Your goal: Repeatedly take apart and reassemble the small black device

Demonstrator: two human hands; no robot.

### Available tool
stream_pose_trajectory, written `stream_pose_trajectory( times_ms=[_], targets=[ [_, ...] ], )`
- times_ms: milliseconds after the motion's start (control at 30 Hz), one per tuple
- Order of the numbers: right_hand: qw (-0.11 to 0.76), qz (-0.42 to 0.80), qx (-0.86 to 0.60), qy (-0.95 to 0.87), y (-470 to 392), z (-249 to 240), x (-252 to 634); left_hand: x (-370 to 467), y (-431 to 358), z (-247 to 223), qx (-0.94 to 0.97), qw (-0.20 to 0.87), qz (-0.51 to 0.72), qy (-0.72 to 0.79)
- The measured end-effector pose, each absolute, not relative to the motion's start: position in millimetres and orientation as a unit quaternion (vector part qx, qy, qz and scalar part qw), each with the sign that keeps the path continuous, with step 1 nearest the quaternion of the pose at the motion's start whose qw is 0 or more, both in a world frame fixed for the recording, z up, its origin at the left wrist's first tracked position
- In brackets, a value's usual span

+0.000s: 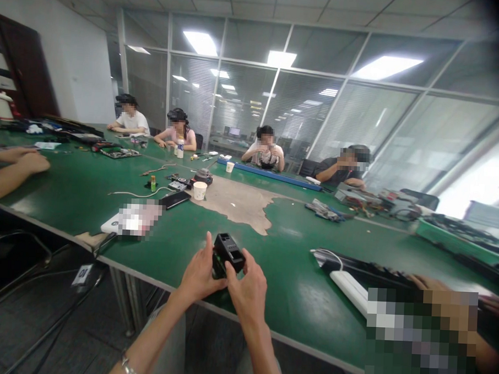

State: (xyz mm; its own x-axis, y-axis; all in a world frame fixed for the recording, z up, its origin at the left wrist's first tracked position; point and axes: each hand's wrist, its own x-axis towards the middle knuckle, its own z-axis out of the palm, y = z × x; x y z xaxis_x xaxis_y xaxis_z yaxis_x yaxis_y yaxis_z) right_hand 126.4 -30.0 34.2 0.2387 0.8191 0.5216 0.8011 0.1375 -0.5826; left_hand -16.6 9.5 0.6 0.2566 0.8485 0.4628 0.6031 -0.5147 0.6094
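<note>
A small black box-shaped electronic device (pixel 229 249) is held between my two hands near the table's front edge. Its top face has small openings and a row of marks, and some green, perhaps a circuit board, shows on its left side. My left hand (pixel 199 273) grips the left side, with the index finger pointing up and the thumb across the lower front. On the right side, my right hand (pixel 249 283) wraps its fingers round the device, thumb on the near end. Fingertips behind the device are hidden.
On the green table (pixel 180 250) lie a black phone (pixel 175 200), a paper cup (pixel 199 191) and a white power bank (pixel 110 225). A white strip (pixel 348 290) lies right, by another person's hand (pixel 443 300). Another pair of hands (pixel 23 163) is left; several people sit opposite.
</note>
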Motion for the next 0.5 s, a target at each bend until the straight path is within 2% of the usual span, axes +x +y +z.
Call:
stream_pose_trajectory(
  times_ms=[267, 500],
  targets=[
    [0.462, 0.070, -0.650, -0.599, -22.5, 33.3, 130.4, -15.3, 8.2, 4.7, 0.763, 0.163, 0.384, 0.494],
    [0.409, 0.029, -0.651, -0.639, -29.7, 38.1, 129.0, -14.8, 12.5, 0.1, 0.777, 0.137, 0.380, 0.484]
  ],
)
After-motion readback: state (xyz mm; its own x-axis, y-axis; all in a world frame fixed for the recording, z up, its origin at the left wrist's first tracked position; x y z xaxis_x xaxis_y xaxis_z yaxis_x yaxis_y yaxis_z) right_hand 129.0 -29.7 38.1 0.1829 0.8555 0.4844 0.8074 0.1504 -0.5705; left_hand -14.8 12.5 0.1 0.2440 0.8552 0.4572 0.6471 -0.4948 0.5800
